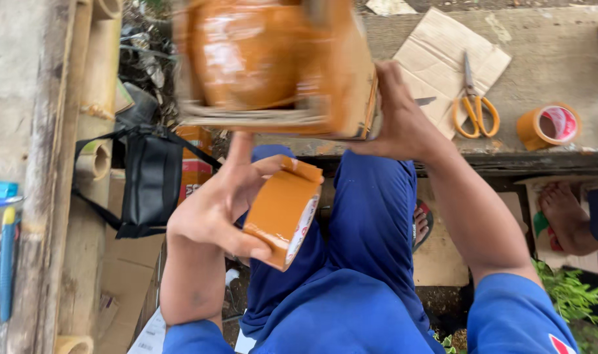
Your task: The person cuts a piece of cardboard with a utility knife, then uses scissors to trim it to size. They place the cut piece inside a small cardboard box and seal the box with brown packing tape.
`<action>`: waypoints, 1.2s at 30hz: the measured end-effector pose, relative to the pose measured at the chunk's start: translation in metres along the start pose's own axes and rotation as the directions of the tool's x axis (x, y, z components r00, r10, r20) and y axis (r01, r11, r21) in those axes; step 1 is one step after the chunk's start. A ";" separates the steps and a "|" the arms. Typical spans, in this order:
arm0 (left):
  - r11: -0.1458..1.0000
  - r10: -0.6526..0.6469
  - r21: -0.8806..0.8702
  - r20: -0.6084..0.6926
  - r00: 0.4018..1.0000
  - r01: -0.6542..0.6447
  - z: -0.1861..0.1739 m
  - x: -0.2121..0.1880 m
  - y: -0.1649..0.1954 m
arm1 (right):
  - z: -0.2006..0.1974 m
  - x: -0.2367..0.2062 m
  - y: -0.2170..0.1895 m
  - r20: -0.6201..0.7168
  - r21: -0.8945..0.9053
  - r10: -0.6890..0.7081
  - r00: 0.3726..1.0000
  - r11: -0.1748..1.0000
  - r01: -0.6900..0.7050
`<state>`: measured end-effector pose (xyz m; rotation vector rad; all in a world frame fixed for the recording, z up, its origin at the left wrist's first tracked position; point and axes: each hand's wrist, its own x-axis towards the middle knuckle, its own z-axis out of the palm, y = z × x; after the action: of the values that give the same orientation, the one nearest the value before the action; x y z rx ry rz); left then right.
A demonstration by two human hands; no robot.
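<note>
blue-sleeved arms at 6 o'clock, left hand [214, 210] curled tight around brown tape roll [282, 213], blurred tape-wrapped cardboard parcel [273, 65] at 12 o'clock, right hand [397, 118] pressed flat against its side, orange scissors [475, 108] on desk [561, 59] at 2 o'clock

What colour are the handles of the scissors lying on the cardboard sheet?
Yellow-orange handles on the scissors, with plain metal blades, lying on the cardboard sheet; the head view shows them clearly.
</note>
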<state>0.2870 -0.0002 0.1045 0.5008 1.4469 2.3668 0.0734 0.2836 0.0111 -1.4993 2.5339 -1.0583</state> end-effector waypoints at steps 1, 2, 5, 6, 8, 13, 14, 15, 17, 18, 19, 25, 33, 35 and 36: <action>0.997 -0.042 0.059 0.004 0.999 0.041 0.001 0.000 0.002 | 0.016 0.009 0.005 0.081 -0.012 0.001 0.997 1.000 0.000; 0.995 -0.074 0.071 0.003 0.997 0.073 0.002 0.000 0.001 | 0.031 0.014 0.011 0.162 -0.018 0.022 0.986 1.000 -0.020; 0.984 -0.150 0.100 0.029 0.988 0.146 0.003 -0.002 -0.005 | 0.059 0.014 0.021 -0.045 0.165 0.132 0.990 0.979 -0.123; 0.983 -0.166 0.092 0.047 0.985 0.162 0.004 -0.003 -0.008 | 0.062 0.009 0.023 -0.109 0.231 0.153 0.982 0.965 -0.125; 0.978 -0.187 0.107 0.070 0.980 0.179 0.003 -0.006 -0.013 | 0.059 -0.002 0.023 -0.072 0.278 0.134 0.988 0.954 -0.109; 0.975 -0.214 0.061 0.011 0.977 0.213 -0.003 -0.004 -0.025 | 0.040 -0.003 0.003 0.282 0.173 -0.036 0.959 0.985 -0.014; 0.975 -0.211 0.069 0.007 0.978 0.210 -0.003 -0.004 -0.028 | 0.037 0.000 -0.005 0.325 0.166 -0.001 0.946 0.984 -0.056; 0.975 -0.207 0.079 0.001 0.978 0.206 -0.003 -0.004 -0.031 | 0.035 0.004 -0.012 0.362 0.158 0.036 0.932 0.982 -0.099; 0.975 -0.202 0.097 -0.002 0.979 0.201 -0.006 -0.006 -0.034 | 0.029 0.012 -0.024 0.425 0.197 0.120 0.897 0.955 -0.221; 0.975 -0.204 0.092 -0.003 0.979 0.203 -0.008 -0.007 -0.036 | 0.027 0.014 -0.028 0.429 0.244 0.103 0.897 0.943 -0.225; 0.974 -0.212 0.078 -0.006 0.977 0.212 -0.008 -0.010 -0.038 | 0.022 0.016 -0.030 0.438 0.294 0.090 0.895 0.926 -0.237; 0.992 -0.124 -0.037 -0.053 0.991 0.122 -0.021 -0.028 -0.040 | -0.005 0.036 0.029 0.526 0.541 -0.110 0.844 0.808 -0.232; 0.978 -0.197 0.059 -0.049 0.979 0.199 -0.016 -0.027 -0.048 | 0.099 0.073 0.125 0.208 -0.383 0.255 0.944 0.909 -0.161; 0.976 -0.205 0.056 -0.069 0.976 0.209 -0.014 -0.027 -0.044 | 0.111 0.073 0.129 0.197 -0.199 0.286 0.938 0.948 -0.248; 0.975 -0.211 0.059 -0.075 0.975 0.216 -0.013 -0.027 -0.041 | 0.110 0.072 0.130 0.183 -0.051 0.238 0.954 0.971 -0.232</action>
<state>0.3090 -0.0047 0.0583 0.2671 1.5303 2.1916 -0.0290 0.2079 -0.1231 -1.1988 2.5241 -0.8098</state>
